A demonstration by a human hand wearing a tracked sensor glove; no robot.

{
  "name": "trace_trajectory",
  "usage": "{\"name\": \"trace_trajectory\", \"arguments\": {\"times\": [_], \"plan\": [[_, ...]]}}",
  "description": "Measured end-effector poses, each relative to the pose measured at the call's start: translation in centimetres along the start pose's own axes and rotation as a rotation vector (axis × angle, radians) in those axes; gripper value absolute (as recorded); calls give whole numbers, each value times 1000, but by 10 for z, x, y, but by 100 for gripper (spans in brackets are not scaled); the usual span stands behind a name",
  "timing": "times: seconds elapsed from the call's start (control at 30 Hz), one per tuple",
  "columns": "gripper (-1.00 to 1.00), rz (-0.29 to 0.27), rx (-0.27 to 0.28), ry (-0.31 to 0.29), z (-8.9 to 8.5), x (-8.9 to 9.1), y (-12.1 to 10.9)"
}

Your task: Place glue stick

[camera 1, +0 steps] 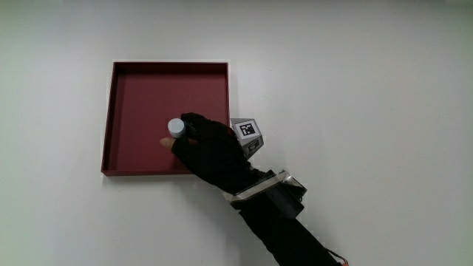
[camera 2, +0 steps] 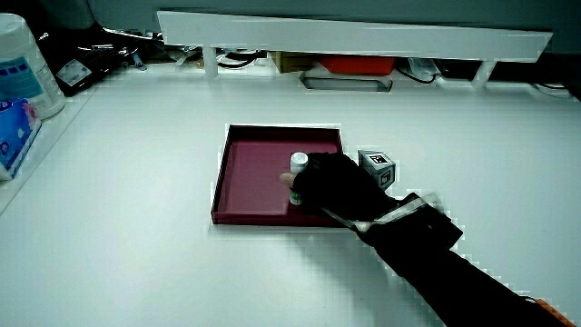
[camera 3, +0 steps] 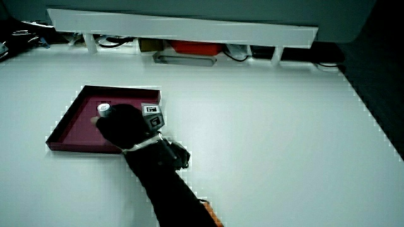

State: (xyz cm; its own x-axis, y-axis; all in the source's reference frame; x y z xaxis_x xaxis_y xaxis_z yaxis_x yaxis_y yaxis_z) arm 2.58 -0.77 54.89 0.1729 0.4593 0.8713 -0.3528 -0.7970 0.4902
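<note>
A glue stick [camera 1: 176, 128] with a pale cap stands upright inside the dark red tray [camera 1: 148, 81], toward the tray's edge nearest the person. The gloved hand [camera 1: 203, 144] is over that part of the tray, its fingers curled around the stick's body. In both side views the cap [camera 2: 298, 162] [camera 3: 104, 108] shows just above the fingers, and the stick's lower part is hidden by the glove. The patterned cube [camera 1: 249, 133] rides on the back of the hand, over the tray's rim. The forearm [camera 1: 281, 214] reaches in from the person's side.
The tray [camera 2: 250, 173] lies on a white table. A low white partition [camera 2: 354, 36] runs along the table's end, with cables and boxes under it. A wipes tub [camera 2: 23, 64] and a tissue pack [camera 2: 14, 136] sit at the table's edge.
</note>
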Motion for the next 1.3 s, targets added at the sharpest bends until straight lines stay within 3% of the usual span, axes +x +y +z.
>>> {"name": "trace_trajectory", "arguments": {"times": [0.03, 0.23, 0.27, 0.3, 0.43, 0.47, 0.5, 0.53, 0.6, 0.77, 1.0, 1.17, 1.2, 1.27, 1.3], "plan": [[-25, 34, -1, -6, 0, -8, -4], [-44, 17, 12, -1, 2, -1, -1], [-47, 27, -69, 50, 3, 0, 0], [-50, 36, 9, -5, 3, -5, -4], [-63, 37, -4, -14, 7, -4, -5], [-66, 43, -78, 54, 9, -3, -4], [-69, 59, 11, -8, 11, -4, -5], [-72, 62, -81, 40, 13, -6, -5], [-78, 92, -94, 25, 18, -13, -8], [-94, 183, -175, -130, 32, -38, -16], [-100, 185, -334, -187, 56, -69, -32], [-100, 182, -368, -242, 71, -96, -52], [-100, 162, -350, -301, 75, -101, -56], [-100, 157, -356, -332, 80, -108, -64], [-100, 160, -362, -313, 82, -114, -70]]}}
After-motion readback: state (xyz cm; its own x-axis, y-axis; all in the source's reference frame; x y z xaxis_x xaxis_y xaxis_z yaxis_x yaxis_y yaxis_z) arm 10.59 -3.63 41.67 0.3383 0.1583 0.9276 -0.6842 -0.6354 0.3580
